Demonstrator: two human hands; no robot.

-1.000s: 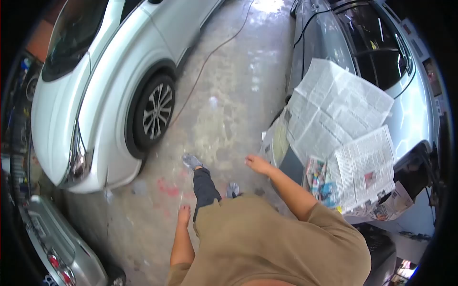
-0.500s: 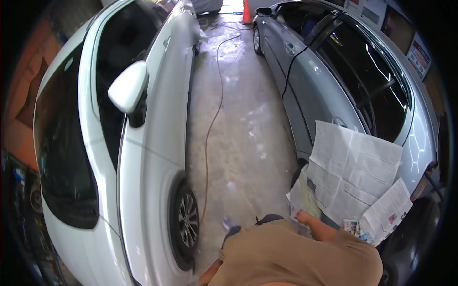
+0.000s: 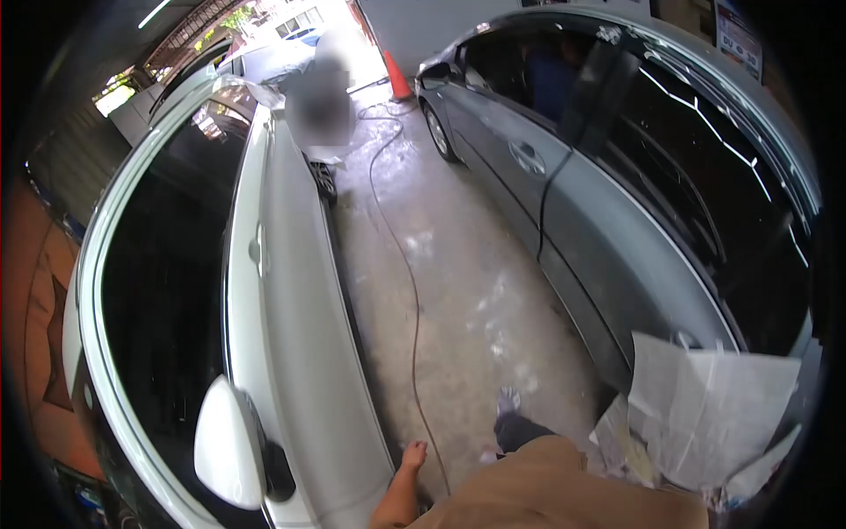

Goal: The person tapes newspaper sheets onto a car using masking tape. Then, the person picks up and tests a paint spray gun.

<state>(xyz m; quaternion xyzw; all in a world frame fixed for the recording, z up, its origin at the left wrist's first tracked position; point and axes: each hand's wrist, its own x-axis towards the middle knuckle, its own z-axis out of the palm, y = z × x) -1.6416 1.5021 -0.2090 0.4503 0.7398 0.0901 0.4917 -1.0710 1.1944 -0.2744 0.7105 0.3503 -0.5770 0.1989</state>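
Observation:
My left hand swings low in front of me, between the white car and the hose on the floor. Its fingers look loosely curled, and I see nothing in them. The white car's side mirror sticks out to the left of that hand. My right hand is out of view, hidden below my brown shirt. At the lower right, newspaper sheets cover the rear side of the grey-blue car.
A thin hose winds along the concrete floor between both cars. An orange cone stands at the far end. Near the white car's far end is a blurred person. Dark blue clothing shows through the grey-blue car's window.
I have moved forward between the cars, and the view has lifted. My left hand has swung forward into view. My right hand, earlier beside the newspaper, has gone out of sight.

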